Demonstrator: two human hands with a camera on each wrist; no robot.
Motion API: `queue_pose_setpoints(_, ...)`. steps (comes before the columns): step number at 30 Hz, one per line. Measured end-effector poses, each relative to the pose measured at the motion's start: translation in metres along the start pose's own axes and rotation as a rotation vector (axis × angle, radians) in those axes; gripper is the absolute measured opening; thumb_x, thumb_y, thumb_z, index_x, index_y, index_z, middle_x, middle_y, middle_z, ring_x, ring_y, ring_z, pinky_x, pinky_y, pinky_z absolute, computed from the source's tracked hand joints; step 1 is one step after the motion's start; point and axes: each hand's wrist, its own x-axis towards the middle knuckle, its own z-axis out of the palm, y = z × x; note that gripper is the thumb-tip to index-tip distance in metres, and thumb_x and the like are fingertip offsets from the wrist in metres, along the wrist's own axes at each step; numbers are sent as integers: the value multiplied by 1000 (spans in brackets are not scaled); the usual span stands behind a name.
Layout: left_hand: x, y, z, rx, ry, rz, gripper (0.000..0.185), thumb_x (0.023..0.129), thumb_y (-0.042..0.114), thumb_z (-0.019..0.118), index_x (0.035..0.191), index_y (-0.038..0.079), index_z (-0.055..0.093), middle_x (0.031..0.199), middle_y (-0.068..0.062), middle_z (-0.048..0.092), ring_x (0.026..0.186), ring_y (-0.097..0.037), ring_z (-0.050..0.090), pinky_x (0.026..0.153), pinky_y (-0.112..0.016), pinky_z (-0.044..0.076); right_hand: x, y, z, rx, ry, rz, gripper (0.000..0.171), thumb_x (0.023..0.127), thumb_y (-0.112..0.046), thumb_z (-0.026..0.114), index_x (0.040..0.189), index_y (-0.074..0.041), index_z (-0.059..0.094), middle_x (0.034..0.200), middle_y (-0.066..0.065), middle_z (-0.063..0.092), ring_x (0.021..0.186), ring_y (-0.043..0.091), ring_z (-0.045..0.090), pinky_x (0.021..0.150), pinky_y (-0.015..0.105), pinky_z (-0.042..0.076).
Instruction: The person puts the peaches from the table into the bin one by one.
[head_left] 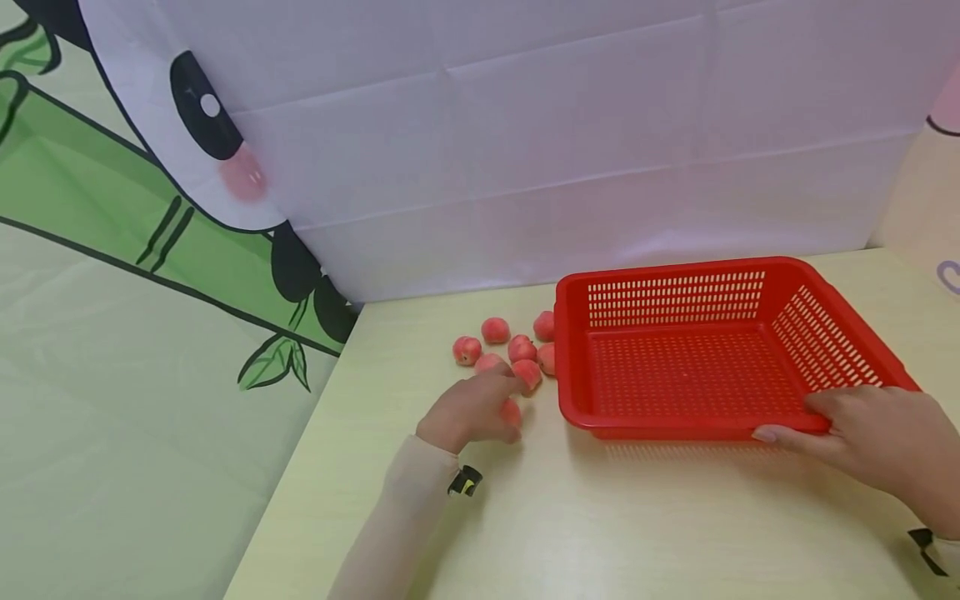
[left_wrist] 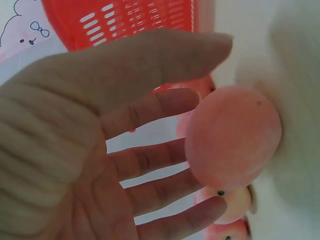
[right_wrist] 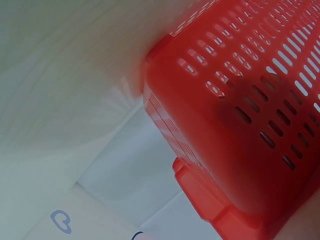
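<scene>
Head view: a red perforated plastic basket (head_left: pixel 697 367) is seen on the pale yellow-green tabletop (head_left: pixel 600 525); its near right rim is gripped by the right hand (head_left: pixel 870 433), thumb along the outside; small pink-red round peaches (head_left: pixel 495 330) are clustered just left of the basket; one peach (left_wrist: pixel 232 137) is touched by the left hand (head_left: pixel 472 408), fingers (left_wrist: pixel 150 160) spread and nearly straight in the left wrist view.

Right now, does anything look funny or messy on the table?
Nothing is spilled or broken. The small pink fruits lie loose on the table beside the red basket, which holds none. The left hand reaches one fruit; the right hand grips the basket's near rim.
</scene>
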Motion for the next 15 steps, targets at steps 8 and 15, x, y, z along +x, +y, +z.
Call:
queue_pose_setpoints(8, 2, 5, 5, 10, -25, -7, 45, 85, 5, 85, 128, 17, 75, 127, 0, 60, 91, -16, 60, 72, -30, 55, 0, 1, 1, 1, -2, -7, 58, 87, -73, 72, 66, -23, 52, 57, -10, 42, 56, 12, 43, 55, 34, 34)
queue_pose_setpoints(15, 4, 5, 9, -5, -62, -50, 49, 85, 10, 90, 129, 20, 71, 111, 2, 60, 89, -18, 61, 73, -32, 56, 1, 2, 1, -11, -22, 5, 59, 86, -75, 72, 68, -20, 57, 59, -9, 49, 57, 14, 48, 55, 36, 38)
